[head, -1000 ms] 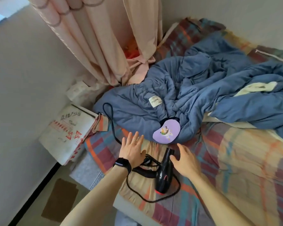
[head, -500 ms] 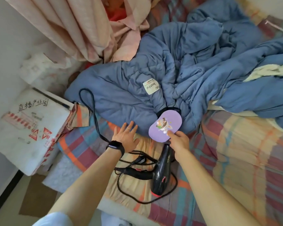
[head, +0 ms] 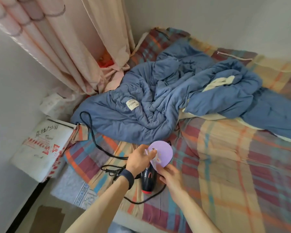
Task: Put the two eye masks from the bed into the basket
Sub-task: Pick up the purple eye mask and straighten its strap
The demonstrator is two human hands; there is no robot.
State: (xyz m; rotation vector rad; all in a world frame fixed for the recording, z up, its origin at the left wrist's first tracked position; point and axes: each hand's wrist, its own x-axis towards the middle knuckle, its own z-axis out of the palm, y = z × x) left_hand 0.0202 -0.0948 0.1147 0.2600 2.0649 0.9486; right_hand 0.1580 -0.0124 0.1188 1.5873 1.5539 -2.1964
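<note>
Both forearms come in from the bottom edge, over the near side of the bed (head: 225, 165), which has a plaid sheet. Right hand (head: 170, 174) is at the lower edge of the purple eye mask (head: 161, 154); fingers curled toward it, looks like it pinches the mask's bottom rim, but motion blur makes the exact grip hard to tell. Left hand (head: 139, 159), with a dark watch (head: 127, 178) on the wrist, has fingers bent and close together with tips touching the mask's left side. The mask is held just above the sheet, cartoon print facing up, directly over the back end of a black hair dryer (head: 149, 182) lying on the sheet. The dryer's black cord (head: 94, 137) loops around the near sheet and runs up left to the bed's edge. Beyond the mask, a crumpled blue blanket (head: 158, 106) with a white label (head: 132, 104). Left of the bed, a white cardboard box (head: 42, 145) with red print. Far left, pink curtains (head: 65, 39) hanging against the wall. Only one mask in view.
</note>
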